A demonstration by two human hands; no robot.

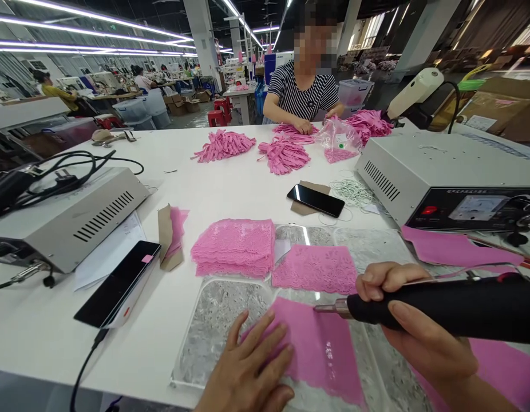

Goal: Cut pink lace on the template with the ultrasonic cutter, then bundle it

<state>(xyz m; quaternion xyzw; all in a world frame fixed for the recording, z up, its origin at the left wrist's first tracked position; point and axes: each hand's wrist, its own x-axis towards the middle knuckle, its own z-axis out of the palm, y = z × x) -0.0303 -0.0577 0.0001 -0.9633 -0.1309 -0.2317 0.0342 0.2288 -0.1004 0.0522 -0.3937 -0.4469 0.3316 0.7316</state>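
Note:
My left hand [250,369] lies flat with fingers spread on a pink fabric piece [323,349], which rests on a clear plate [213,323] at the table's near edge. My right hand [413,329] is wrapped round a black handheld cutting tool [445,306]. The tool's metal tip [327,309] hovers just over the fabric's upper edge. Behind them lie a single pink lace piece [316,269] and a stack of pink lace [234,247].
Grey machine boxes stand at left [71,220] and right [445,177]. A phone [315,200] lies mid-table, a black device [119,283] at left. Across the table a person in a striped top [301,94] handles pink strip bundles [284,154].

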